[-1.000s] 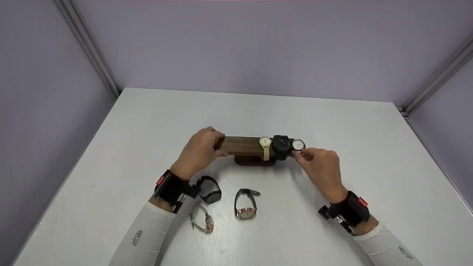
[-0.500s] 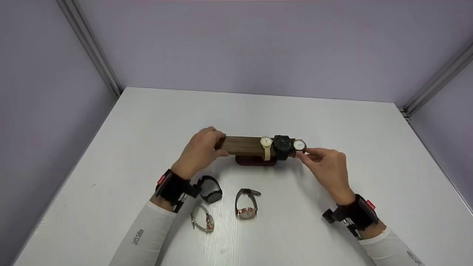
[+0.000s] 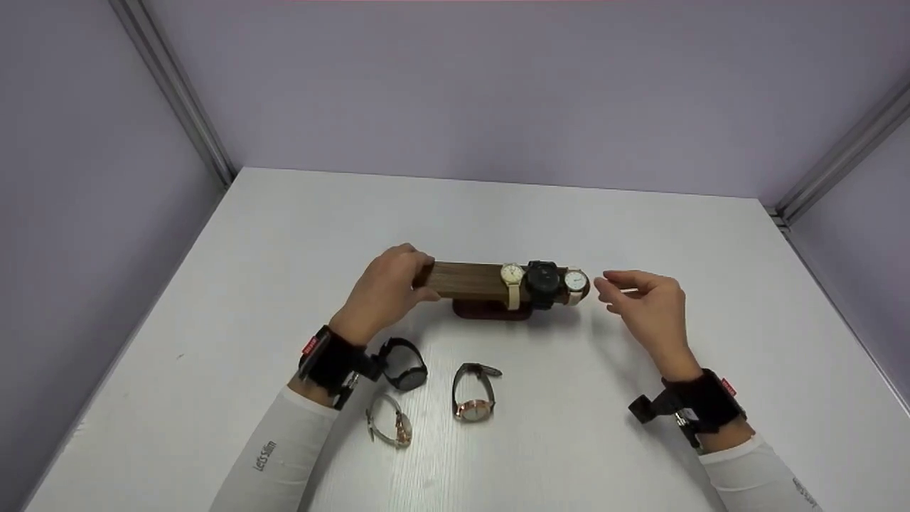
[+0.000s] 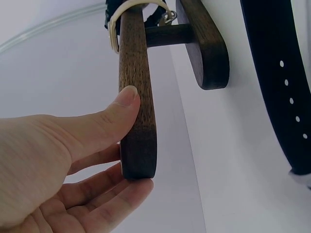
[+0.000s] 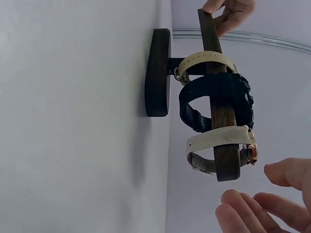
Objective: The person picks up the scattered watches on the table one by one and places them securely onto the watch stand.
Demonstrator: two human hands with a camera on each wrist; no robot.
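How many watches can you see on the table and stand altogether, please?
6: three on the wooden stand, cream-strap, black, white-faced; three lying on the table, black, pale-strap, rose-gold.

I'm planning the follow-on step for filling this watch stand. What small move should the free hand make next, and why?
Probably the right hand should reach down for the brown-strapped watch lying on the table. It hangs open beside the bar's end, holding nothing. Three watches already sit on the wooden bar, three lie loose, and the left hand grips the bar's bare end.
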